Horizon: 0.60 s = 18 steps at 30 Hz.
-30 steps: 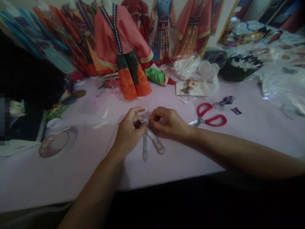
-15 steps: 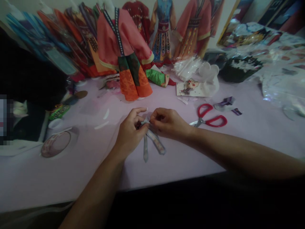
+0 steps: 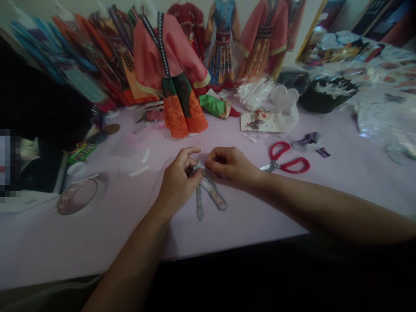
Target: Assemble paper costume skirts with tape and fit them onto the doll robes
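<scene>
My left hand [image 3: 182, 177] pinches the gathered top of a small piece of grey fabric strips [image 3: 212, 194] between thumb and fingers. Two pointed strips hang from the pinch onto the lilac tabletop [image 3: 253, 216]; the one on the right carries a faint pinkish pattern. Close beside it on the right is my right hand [image 3: 229, 162], thumb and index finger pressed together near the top of the fabric. Whatever sits in that pinch is too small to make out. Just beyond the right wrist lie red-handled scissors [image 3: 282, 159], their blades partly hidden behind the arm.
A small pink-and-orange garment [image 3: 172, 73] stands at the back, with more doll-sized outfits behind it. To the left lies a tape roll [image 3: 77, 197]. Purple scraps [image 3: 308, 138], a printed card [image 3: 260, 120], a dark bowl [image 3: 328, 95] and plastic bags [image 3: 383, 117] occupy the right.
My right hand has drawn slightly to the right, widening the gap from my left fingers. The left hand and the fabric strips have barely shifted.
</scene>
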Tool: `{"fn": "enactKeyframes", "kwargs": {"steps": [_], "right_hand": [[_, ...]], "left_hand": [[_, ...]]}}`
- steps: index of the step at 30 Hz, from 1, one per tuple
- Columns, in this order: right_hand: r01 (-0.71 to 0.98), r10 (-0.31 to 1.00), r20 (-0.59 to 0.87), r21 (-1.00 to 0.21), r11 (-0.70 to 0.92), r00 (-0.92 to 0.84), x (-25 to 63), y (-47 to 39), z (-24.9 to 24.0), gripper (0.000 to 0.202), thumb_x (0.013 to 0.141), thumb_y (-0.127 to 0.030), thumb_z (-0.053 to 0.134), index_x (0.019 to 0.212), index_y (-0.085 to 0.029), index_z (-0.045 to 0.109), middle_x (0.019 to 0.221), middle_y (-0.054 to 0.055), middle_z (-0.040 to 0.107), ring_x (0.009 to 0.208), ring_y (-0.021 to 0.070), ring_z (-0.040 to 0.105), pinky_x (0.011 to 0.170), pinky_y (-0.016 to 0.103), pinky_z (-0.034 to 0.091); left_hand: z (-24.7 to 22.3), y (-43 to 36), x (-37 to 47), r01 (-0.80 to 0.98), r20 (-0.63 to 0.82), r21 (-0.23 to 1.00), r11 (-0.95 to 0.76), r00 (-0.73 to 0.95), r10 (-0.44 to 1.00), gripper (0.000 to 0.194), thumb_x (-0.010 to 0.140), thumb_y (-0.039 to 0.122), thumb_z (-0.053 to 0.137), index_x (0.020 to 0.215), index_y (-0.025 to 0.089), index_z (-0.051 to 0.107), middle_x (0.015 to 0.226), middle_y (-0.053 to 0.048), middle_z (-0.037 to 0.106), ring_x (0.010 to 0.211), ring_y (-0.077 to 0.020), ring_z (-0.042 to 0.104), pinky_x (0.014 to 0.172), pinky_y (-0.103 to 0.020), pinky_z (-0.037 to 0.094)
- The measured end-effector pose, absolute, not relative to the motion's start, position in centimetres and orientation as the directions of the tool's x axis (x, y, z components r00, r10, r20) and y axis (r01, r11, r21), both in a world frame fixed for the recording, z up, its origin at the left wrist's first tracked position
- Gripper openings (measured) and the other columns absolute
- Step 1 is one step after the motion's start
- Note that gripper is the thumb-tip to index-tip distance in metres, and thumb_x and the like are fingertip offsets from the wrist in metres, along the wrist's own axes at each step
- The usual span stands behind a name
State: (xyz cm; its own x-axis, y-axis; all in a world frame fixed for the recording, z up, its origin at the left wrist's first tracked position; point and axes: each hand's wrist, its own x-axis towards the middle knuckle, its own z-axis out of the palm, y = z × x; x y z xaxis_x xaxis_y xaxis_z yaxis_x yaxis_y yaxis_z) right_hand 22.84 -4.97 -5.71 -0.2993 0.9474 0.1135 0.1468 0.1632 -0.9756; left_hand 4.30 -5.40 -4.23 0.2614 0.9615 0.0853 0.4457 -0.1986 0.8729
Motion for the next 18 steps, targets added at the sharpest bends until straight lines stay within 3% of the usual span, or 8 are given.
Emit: {"fn": "enactKeyframes", "kwargs": {"steps": [18], "right_hand": [[0.269, 0.968, 0.156, -0.941, 0.206, -0.198, 22.28, -5.36, -5.82, 0.007, 0.080, -0.022, 0.061, 0.075, -0.016, 0.061, 0.067, -0.001, 0.060, 0.062, 0.0105, 0.051, 0.056, 0.023, 0.037]], "left_hand": [[-4.79, -5.33, 4.35, 0.467, 0.142, 0.847, -0.255, 0.264, 0.954, 0.049, 0.079, 0.016, 0.063, 0.128, 0.021, 0.057, 0.081, 0.003, 0.067, 0.067, -0.0119, 0.057, 0.069, -0.028, 0.043]]}}
